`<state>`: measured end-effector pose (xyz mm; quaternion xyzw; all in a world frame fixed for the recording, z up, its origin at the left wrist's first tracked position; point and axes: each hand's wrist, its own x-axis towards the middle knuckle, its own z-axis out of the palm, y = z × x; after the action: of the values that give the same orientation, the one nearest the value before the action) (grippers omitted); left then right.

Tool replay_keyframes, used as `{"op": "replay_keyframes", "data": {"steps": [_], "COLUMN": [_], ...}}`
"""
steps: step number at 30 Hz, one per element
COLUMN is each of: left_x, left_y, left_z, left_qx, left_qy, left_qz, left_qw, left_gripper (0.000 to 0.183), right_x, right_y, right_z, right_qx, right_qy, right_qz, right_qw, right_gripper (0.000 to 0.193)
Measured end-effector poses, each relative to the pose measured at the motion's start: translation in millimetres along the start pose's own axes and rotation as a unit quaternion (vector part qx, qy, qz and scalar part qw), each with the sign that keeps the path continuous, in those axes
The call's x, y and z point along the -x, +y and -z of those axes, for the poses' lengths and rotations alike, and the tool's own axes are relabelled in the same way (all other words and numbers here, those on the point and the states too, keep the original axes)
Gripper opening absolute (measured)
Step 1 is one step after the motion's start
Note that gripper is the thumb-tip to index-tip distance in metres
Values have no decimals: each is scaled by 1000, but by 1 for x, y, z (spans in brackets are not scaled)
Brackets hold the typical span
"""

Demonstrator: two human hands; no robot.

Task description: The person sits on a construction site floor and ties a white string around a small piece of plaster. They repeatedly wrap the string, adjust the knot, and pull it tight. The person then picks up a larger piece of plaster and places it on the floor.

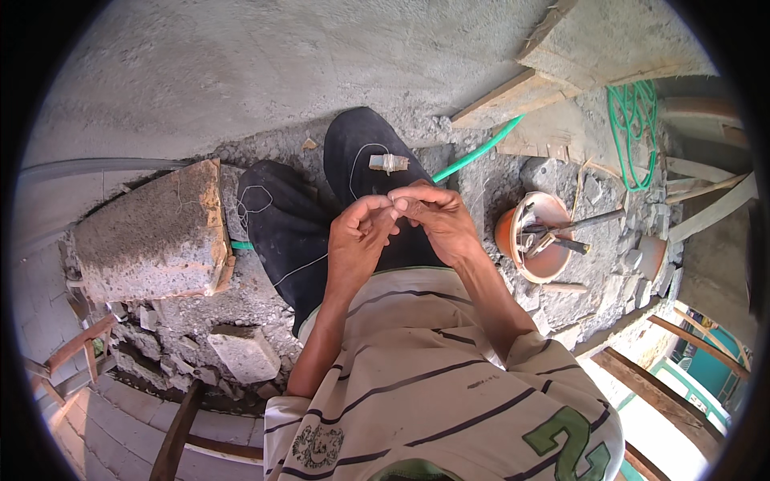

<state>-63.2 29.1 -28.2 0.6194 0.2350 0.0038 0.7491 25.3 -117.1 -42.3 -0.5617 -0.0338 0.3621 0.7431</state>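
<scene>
My left hand (358, 240) and my right hand (439, 223) meet above my lap, thumbs and fingertips pinched together on a thin pale string (301, 269). Exactly how the string runs between the fingertips is too small to make out. One stretch of it trails over my dark trousers on the left and loops by the left knee. Another stretch curves up beside a short wooden piece (376, 163), which has string wound round its middle and rests on my right leg.
At right stands an orange bucket (507, 232) holding tools, one with a dark handle (597, 219). A green hose (479, 150) runs behind my right leg, and a coiled one (634, 132) hangs at far right. Left lies a rough board (148, 236); rubble (245, 353) and timber (178, 433) surround me.
</scene>
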Motion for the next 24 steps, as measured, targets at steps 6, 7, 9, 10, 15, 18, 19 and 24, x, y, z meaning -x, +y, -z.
{"op": "replay_keyframes", "data": {"steps": [6, 7, 9, 10, 15, 18, 19, 24], "left_x": [1, 1, 1, 1, 0, -1, -2, 0], "left_y": [0, 1, 3, 4, 0, 1, 2, 6], "left_z": [2, 2, 2, 2, 3, 4, 4, 4], "left_qx": [5, 6, -2, -6, 26, 24, 18, -4], "left_qy": [0, 0, 2, 4, 22, 26, 28, 32], "left_qz": [5, 8, 10, 11, -3, 8, 12, 0], "left_qw": [1000, 1000, 1000, 1000, 999, 999, 999, 999], "left_gripper": [20, 20, 19, 19, 20, 19, 19, 18], "right_x": [-1, -1, -2, -2, 1, 1, 1, -4], "right_y": [-1, -1, 0, -2, -3, -6, -7, -3], "right_z": [-3, -4, -4, -5, -6, -9, -9, -7], "right_qx": [-3, -8, -17, -23, 0, -2, -2, 12], "right_qy": [-2, -6, -15, -11, 8, -14, -17, -28], "right_qz": [4, 4, 5, 6, 2, 10, 10, 26], "right_qw": [1000, 1000, 1000, 1000, 1000, 1000, 1000, 999], "right_gripper": [14, 14, 15, 16, 18, 18, 17, 13]}}
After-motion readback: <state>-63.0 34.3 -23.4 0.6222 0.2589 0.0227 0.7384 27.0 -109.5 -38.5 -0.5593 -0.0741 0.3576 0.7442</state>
